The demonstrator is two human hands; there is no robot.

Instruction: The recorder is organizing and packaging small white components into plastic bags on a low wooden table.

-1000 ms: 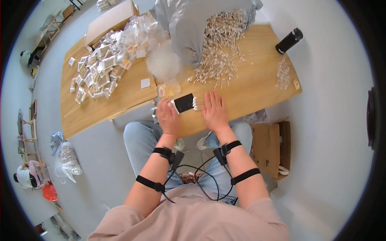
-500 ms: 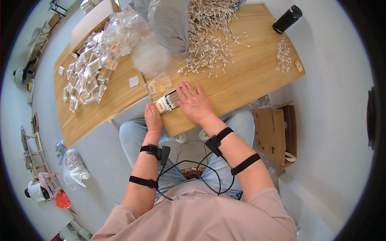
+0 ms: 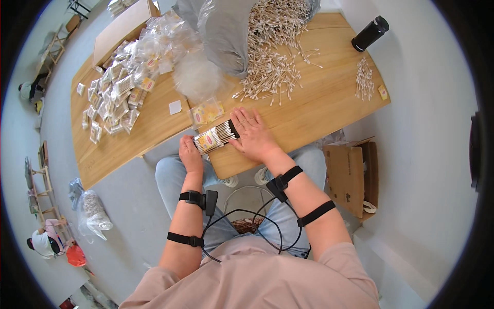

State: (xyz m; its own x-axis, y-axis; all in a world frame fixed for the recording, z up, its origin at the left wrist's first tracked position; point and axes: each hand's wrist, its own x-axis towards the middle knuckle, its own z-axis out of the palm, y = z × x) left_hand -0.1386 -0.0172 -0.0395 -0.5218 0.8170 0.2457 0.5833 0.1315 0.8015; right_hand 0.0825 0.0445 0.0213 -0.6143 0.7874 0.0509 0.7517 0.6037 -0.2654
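Note:
A neat row of cotton swabs lies in a narrow black tray near the table's front edge. Across the swabs sits a small yellow-and-white printed card. My left hand grips the tray's left end, its fingers bent around the corner. At the other end my right hand lies with straight fingers over the black surface, its thumb side beside the swab tips. Just beyond the tray rests a clear plastic bag with a yellow print. What is under my right palm is hidden.
Loose cotton swabs are heaped beyond my right hand, beside a grey plastic bag. Filled swab packs pile up at left. A black bottle stands at far right. An open cardboard box is below the table's right side.
My right hand has slid back to the right, off the swabs, so more of their row and the card shows. My left hand has shifted slightly left and nearer at the tray's end.

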